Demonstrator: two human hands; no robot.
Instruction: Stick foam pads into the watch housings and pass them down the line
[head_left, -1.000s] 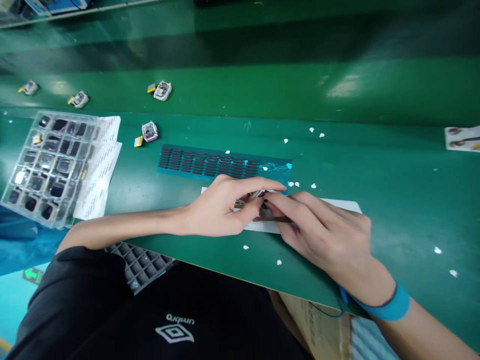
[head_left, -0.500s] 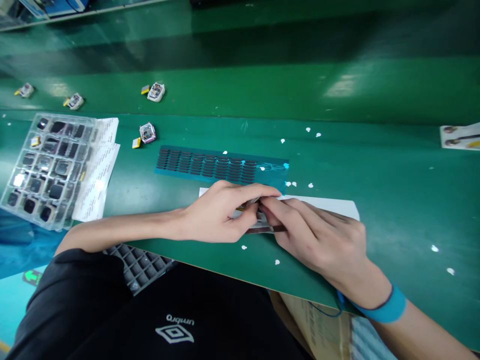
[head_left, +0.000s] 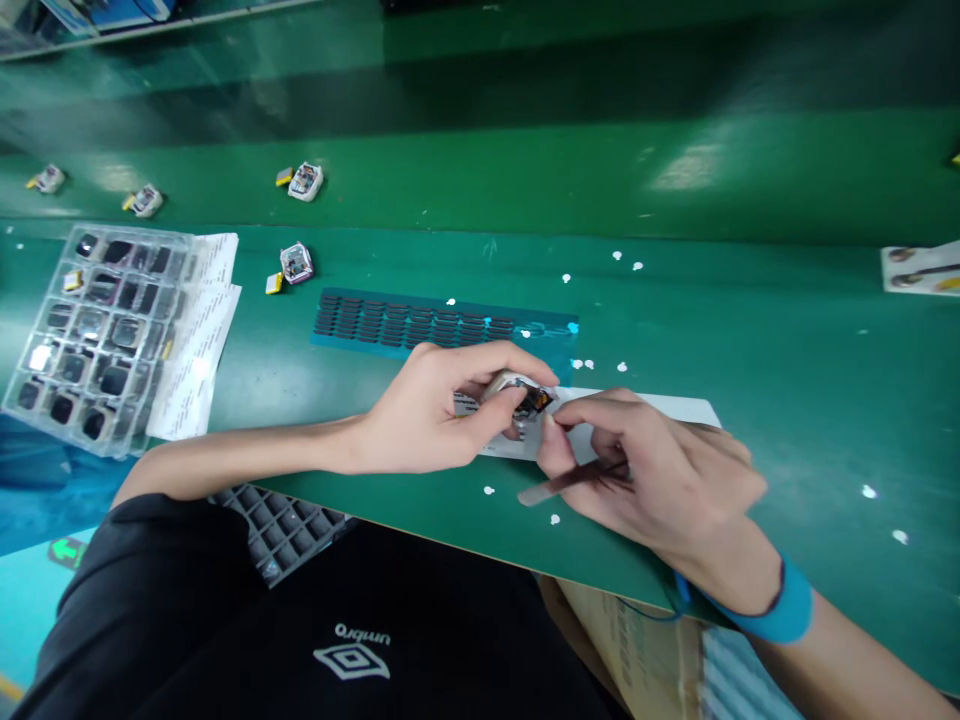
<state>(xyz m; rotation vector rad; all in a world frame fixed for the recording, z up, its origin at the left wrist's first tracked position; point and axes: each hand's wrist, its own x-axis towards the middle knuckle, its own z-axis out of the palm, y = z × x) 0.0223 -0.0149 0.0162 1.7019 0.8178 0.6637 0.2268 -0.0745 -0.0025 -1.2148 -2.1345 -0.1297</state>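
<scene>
Left hand [head_left: 427,425] pinching small watch case [head_left: 517,392] tilted rightward, right hand [head_left: 660,475] gripping tweezers [head_left: 574,480] lying leftward.

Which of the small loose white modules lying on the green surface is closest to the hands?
The white module just left of the blue strip; the other three lie farther back.

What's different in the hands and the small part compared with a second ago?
The left hand has lifted and tilted the small white-cased module, so its dark inside shows. The right hand has drawn back toward the body, with the thin dark tweezers now lying across its palm, tip off the part. The blue strip of dark pads, clear compartment tray and white sheet lie unchanged.
</scene>
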